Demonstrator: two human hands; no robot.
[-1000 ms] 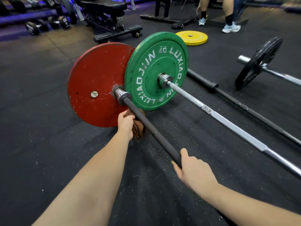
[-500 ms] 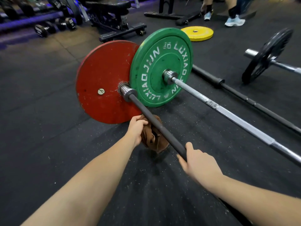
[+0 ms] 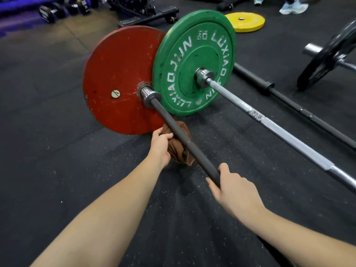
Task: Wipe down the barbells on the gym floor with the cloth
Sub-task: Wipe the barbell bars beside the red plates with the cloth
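My left hand (image 3: 160, 146) is clenched around the brown cloth (image 3: 182, 149), bunched under and against the black bar (image 3: 185, 143) just short of the red plate (image 3: 119, 79). My right hand (image 3: 234, 191) is curled around the same bar nearer to me, thumb on top. The cloth sits between my hands, touching the left one. A silver bar (image 3: 279, 130) with a green plate (image 3: 194, 60) lies just beside, on the floor (image 3: 48, 151).
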